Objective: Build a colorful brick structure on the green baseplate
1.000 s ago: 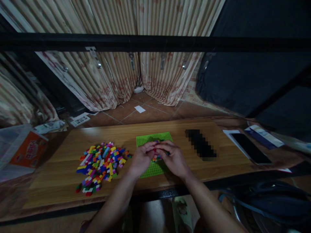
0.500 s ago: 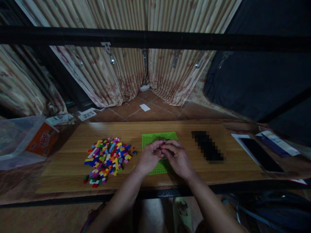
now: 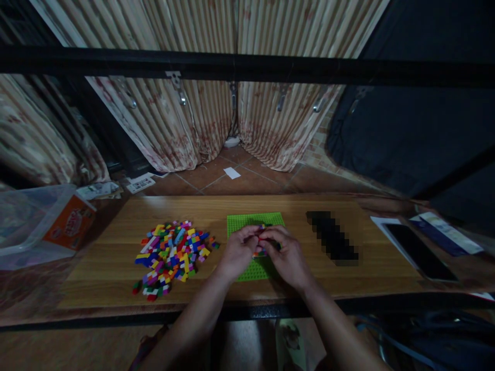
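Note:
Over the green studded baseplate (image 3: pixel 235 224), my two hands meet with their fingertips close together. My right hand (image 3: pixel 285 252) pinches a small red brick (image 3: pixel 262 238) between thumb and fingers. Facing it, my left hand (image 3: pixel 240 251) has its thumb and fingers curled closed at the same spot; what they grip is hidden. Several coloured bricks (image 3: pixel 260 252) show on the baseplate beneath my fingers, largely covered by my hands. To the left, a loose heap of multicoloured bricks (image 3: pixel 174 252) is spread on the wooden tabletop (image 3: pixel 116 278).
A blurred-out black object (image 3: pixel 332 238) lies right of the baseplate. Farther right are a dark tablet-like slab (image 3: pixel 421 252) and a printed packet (image 3: pixel 444 234). A clear plastic bin (image 3: pixel 34 226) with an orange label stands at the left. A black bar (image 3: pixel 247 67) crosses beyond the table.
My hands stay over the baseplate with only slight finger movement, and the red brick shows a little more between them. The whole view has shifted slightly.

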`<state>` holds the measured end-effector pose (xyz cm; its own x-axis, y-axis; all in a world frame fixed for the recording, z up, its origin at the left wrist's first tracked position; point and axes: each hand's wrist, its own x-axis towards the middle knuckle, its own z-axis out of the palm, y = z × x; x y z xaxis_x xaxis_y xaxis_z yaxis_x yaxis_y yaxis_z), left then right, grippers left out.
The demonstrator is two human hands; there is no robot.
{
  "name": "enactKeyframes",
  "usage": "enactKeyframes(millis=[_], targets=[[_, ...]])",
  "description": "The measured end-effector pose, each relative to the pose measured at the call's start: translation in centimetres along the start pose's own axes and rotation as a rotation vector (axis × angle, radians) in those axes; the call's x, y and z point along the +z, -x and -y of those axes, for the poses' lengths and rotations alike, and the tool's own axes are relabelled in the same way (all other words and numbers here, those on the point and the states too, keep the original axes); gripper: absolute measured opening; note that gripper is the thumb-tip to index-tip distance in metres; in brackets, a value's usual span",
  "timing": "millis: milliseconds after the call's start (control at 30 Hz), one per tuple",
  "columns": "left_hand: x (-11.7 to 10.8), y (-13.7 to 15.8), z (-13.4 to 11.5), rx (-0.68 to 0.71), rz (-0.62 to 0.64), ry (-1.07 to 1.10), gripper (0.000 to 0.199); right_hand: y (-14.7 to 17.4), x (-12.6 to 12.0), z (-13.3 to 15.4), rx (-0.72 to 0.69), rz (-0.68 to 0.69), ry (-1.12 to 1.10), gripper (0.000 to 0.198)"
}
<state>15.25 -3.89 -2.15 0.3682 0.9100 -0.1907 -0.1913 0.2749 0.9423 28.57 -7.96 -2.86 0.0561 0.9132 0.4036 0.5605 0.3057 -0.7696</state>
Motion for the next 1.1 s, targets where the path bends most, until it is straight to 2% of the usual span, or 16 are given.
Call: enactKeyframes(millis=[167,433,600,667,800,1100], targets=[[-0.2,0.0,-0.2,-0.048,-0.054,0.033,0.021,0.0,-0.2,0.3,-0.005,-0.010,0.010,0.011],[0.0,-0.1,-0.1,-0.049,-0.040,-0.016,0.021,0.1,-0.5,-0.7,-0.012,-0.005,-0.003,0.017],[0.0,0.0,0.1,-0.030,-0.053,-0.189,0.020,-0.3,-1.4,-2.9,0.094,-0.184,0.039,0.019],[-0.2,0.0,0.3,-0.014,-0.028,-0.283,0.022,-0.5,-1.7,-3.5,0.138,-0.234,0.043,0.021],[-0.2,0.1,0.5,-0.021,0.048,-0.385,0.029,-0.6,-1.5,-4.1,0.150,-0.202,0.053,0.019],[0.7,-0.2,1.8,-0.055,0.258,-0.350,0.045,-0.6,-1.0,-4.4,0.152,-0.156,0.144,0.015]])
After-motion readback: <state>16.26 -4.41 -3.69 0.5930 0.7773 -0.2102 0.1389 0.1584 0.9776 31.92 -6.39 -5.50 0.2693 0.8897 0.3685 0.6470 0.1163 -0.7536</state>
